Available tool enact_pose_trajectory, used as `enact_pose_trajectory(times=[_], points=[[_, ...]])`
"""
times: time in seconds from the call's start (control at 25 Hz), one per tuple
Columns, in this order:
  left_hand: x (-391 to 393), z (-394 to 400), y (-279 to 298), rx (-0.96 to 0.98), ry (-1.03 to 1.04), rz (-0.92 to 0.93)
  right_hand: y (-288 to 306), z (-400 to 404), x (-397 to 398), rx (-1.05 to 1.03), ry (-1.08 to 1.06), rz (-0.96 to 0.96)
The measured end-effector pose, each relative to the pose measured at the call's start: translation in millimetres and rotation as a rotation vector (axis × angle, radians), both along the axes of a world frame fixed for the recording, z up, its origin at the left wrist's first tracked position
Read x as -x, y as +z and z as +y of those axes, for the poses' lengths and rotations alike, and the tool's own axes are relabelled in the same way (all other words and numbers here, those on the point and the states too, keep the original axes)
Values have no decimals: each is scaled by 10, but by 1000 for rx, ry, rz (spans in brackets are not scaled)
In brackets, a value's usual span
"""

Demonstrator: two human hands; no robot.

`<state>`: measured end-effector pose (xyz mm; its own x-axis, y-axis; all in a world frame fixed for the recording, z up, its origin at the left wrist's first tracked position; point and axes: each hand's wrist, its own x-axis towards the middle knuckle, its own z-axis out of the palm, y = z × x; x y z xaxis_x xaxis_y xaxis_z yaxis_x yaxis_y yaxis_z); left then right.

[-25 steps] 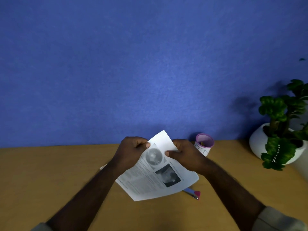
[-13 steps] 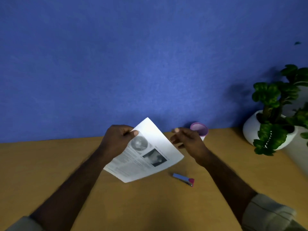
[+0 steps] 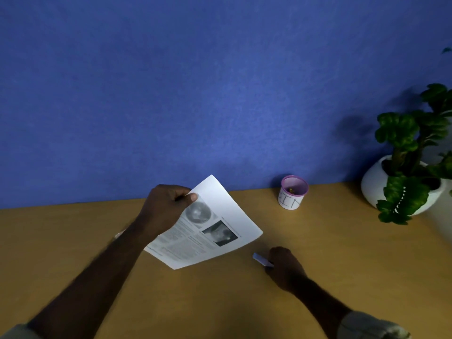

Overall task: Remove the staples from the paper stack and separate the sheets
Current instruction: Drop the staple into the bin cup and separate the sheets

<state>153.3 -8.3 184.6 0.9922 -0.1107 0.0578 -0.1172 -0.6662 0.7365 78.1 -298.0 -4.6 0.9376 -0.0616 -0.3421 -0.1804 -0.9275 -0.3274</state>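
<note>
My left hand [image 3: 166, 206] pinches the upper left edge of the printed paper stack [image 3: 208, 231] and holds it tilted above the wooden table [image 3: 220, 302]. The top sheet shows text and two grey pictures. To the right, low on the table, my right hand [image 3: 283, 265] is closed around the blue staple remover [image 3: 260, 259]; only the tool's left end shows past the fingers. No staple is visible at this size.
A small white cup with a purple rim [image 3: 293, 195], lettered BIN, stands by the blue wall [image 3: 220, 94]. A potted green plant in a white pot [image 3: 406, 182] sits at the far right. Something pale peeks out behind my left forearm [image 3: 119, 234].
My right hand let go of the paper's top edge, dropped to the table and closed on the staple remover. My left hand kept the stack and shifted it slightly left.
</note>
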Motion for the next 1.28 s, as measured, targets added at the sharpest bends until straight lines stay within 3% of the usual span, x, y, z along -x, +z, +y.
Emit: enact_pose_trajectory(times=[0.12, 0.24, 0.4, 0.48, 0.56, 0.6, 0.72, 0.88, 1.04, 1.16, 1.28], points=[[4, -46, -35, 12, -42, 12, -3, 127, 115, 6, -54, -52], [16, -66, -37, -4, -80, 16, 48, 179, 104, -184, -236, -32], [7, -70, -21, -49, -104, -10, 226, 162, -49, -869, -792, 142], [-17, -61, -4, -83, -130, -29, 433, 116, -124, -1212, -898, 150], [-48, -50, 17, -96, -162, -31, 666, 43, -214, -1427, -896, 102], [-53, -46, 35, -95, -172, -29, 759, 10, -266, -1428, -841, 52], [-35, -56, 75, -99, -188, -38, 804, -12, -331, -1136, -654, -45], [18, -67, 78, -101, -195, -20, 371, 31, -155, -944, -758, -43], [24, -45, 66, -107, -188, -27, 80, 77, 61, -790, -828, -181], [51, -58, 98, -127, -184, -11, -46, 71, 157, -564, -577, -220], [59, -84, 110, -111, -183, 4, -123, 55, 237, -77, -201, -189]])
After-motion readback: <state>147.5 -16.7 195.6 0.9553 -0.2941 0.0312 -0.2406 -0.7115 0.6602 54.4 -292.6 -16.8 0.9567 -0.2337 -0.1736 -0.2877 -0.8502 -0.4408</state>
